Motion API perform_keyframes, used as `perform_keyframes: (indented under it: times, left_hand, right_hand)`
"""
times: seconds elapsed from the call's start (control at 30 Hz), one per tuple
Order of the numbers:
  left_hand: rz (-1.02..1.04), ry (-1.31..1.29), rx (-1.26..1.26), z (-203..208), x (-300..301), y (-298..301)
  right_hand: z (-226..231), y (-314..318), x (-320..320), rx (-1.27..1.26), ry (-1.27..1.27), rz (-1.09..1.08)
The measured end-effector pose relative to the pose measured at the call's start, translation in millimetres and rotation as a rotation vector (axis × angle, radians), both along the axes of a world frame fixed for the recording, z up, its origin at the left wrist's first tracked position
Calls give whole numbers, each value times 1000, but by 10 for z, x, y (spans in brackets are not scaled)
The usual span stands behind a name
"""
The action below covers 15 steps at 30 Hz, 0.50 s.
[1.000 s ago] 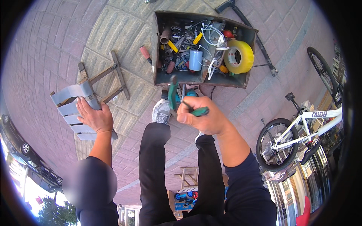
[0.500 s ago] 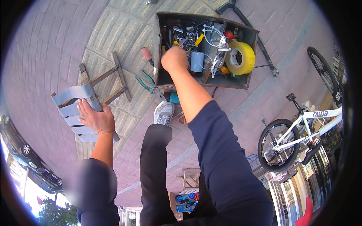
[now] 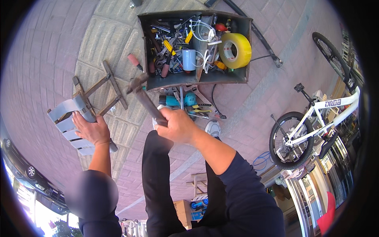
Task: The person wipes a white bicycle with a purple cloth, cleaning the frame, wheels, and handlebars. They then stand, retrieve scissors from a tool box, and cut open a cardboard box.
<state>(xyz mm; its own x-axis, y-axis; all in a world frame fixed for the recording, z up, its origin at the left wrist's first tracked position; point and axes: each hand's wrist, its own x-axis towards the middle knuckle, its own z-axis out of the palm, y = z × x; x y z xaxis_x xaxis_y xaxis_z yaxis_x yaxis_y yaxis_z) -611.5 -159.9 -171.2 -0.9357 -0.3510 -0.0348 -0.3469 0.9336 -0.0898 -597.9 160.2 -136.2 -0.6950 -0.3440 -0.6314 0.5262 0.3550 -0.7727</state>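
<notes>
A hammer [image 3: 147, 102] with a dark head and handle is held in my right hand [image 3: 177, 125]; my fingers are wrapped round the handle and the head points up and left. My left hand [image 3: 93, 128] lies with fingers stretched across the grey slats of a small folding stool [image 3: 71, 125]. The stool is tipped over, its wooden legs pointing away from me. Beyond my right hand stands an open metal toolbox [image 3: 189, 81]. Inside it are wrenches, yellow-handled tools, a light blue cylinder [image 3: 188, 60], white cable ties [image 3: 203, 33] and a roll of yellow tape [image 3: 244, 49].
Between the toolbox and my feet lie a teal power tool [image 3: 189, 98] and several hand tools. A pink-handled tool [image 3: 134, 61] lies left of the box, a black bar [image 3: 262, 39] to its right. A white bicycle [image 3: 323, 110] stands at the right; a parked car [image 3: 31, 173] shows far left.
My right hand has come out of the toolbox and back toward me, now with the hammer in it. My left hand has stayed on the stool. The view has shifted slightly.
</notes>
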Motion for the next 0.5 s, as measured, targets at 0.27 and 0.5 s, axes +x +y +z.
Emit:
perform_keyframes:
  times: [0.27, 0.5]
  left_hand:
    - [16, -6, 16, -10, -25, -2]
    - [-27, 29, -27, -20, 29, -30]
  right_hand:
    - [-686, -295, 271, 203, 358, 75]
    - [-792, -23, -744, 399, 461, -308]
